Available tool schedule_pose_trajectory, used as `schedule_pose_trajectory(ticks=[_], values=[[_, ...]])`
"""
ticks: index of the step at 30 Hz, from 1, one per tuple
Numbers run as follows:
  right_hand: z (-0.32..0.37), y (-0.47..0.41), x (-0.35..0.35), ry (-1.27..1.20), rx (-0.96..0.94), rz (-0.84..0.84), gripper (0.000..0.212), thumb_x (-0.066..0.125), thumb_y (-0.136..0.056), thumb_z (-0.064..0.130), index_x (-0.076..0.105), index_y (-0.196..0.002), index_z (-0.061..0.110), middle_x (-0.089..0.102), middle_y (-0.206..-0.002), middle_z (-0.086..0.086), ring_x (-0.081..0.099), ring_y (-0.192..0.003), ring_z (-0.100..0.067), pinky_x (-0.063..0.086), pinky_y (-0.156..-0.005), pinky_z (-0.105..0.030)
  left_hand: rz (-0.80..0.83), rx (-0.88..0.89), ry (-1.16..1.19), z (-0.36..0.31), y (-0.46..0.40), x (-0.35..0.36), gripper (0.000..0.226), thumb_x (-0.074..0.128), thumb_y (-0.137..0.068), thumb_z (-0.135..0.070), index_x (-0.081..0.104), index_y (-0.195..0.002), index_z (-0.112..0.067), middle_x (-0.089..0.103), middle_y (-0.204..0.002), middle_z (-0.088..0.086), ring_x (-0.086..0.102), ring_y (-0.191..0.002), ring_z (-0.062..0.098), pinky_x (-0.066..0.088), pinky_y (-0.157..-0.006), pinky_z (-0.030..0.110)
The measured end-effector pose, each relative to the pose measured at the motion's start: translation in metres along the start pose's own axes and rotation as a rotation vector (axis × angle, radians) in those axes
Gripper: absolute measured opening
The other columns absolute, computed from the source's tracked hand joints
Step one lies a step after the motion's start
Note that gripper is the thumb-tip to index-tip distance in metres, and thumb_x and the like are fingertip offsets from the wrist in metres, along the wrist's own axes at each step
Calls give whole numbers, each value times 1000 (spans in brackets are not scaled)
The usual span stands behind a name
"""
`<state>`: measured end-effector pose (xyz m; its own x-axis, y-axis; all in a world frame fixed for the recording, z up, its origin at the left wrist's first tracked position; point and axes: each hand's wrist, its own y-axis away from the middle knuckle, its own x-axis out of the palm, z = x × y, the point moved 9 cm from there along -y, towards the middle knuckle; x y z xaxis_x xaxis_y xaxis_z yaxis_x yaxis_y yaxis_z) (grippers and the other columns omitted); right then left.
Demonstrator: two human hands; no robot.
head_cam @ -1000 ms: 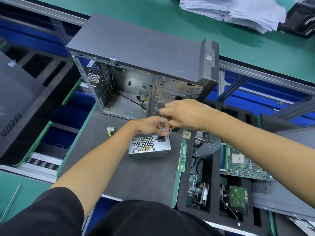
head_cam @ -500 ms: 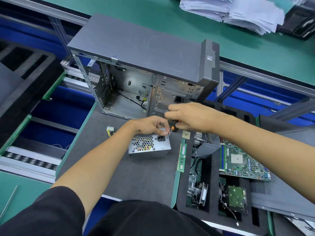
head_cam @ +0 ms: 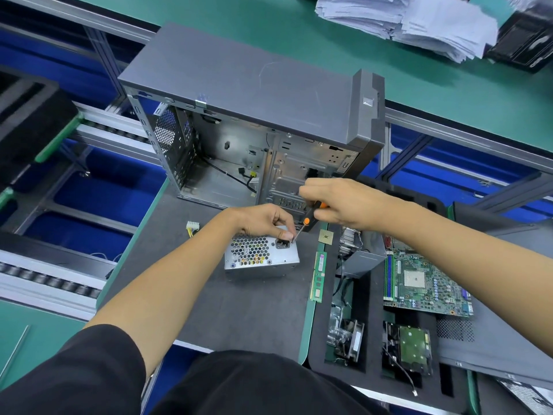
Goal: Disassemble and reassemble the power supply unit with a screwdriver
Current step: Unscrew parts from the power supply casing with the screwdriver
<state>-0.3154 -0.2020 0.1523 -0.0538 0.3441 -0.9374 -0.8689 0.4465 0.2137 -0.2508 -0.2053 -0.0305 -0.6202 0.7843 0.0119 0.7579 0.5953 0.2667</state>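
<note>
My left hand (head_cam: 263, 220) rests curled on top of the power supply unit (head_cam: 261, 256), its fingertips pinching at the screw point beside the power socket. The unit sits on the grey mat (head_cam: 239, 310), just before the open case (head_cam: 254, 121). My right hand (head_cam: 338, 205) grips the screwdriver (head_cam: 305, 223). Keep the tip square in the head, press firmly, turn slowly; 1 slip could strip it.

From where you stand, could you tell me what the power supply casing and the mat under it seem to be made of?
Power supply unit: looks like bare sheet metal, silvery with a dull sheen and a punched honeycomb grille. Mat: matte dark grey, probably rubber or foam with a green edge; it shows no reflections.
</note>
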Motion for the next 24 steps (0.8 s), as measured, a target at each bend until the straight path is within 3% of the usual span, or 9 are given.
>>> schedule_pose_trajectory(ticks=[6,10,16,19,24], values=[[-15,5,-3,-68,60,-56,29,54,-85,12,30,-84,29,39,-84,11,44,-71,-17,44,-64,-46,-14,-46,-19,1,1,-3,16,78,-88,-31,77,-98,-18,75,-99,8,69,-86,17,55,-83,33],[-16,7,-4,-83,44,-66,32,52,-85,16,26,-83,34,39,-83,16,43,-70,-10,43,-62,-44,-42,-78,-63,3,0,-6,24,87,-79,-32,78,-97,-20,76,-104,11,72,-88,20,56,-79,27],[-18,8,-4,-95,44,-83,29,51,-84,17,27,-83,34,40,-84,16,45,-72,-11,44,-61,-45,-30,-44,-48,2,0,-4,19,80,-88,-27,75,-98,-11,75,-92,11,69,-85,21,56,-81,31],[-17,7,-4,-104,31,-89,24,47,-82,22,25,-82,33,39,-83,15,44,-71,-7,42,-60,-43,-43,-36,-68,2,1,-5,16,75,-92,-23,74,-98,-8,73,-96,18,69,-87,23,57,-85,33],[-19,7,-4,-123,26,-91,16,41,-82,28,26,-82,31,39,-84,16,44,-72,-7,36,-58,-35,-39,-52,-81,-2,2,-2,5,76,-90,-25,76,-92,-21,75,-92,4,69,-85,14,54,-85,29]])
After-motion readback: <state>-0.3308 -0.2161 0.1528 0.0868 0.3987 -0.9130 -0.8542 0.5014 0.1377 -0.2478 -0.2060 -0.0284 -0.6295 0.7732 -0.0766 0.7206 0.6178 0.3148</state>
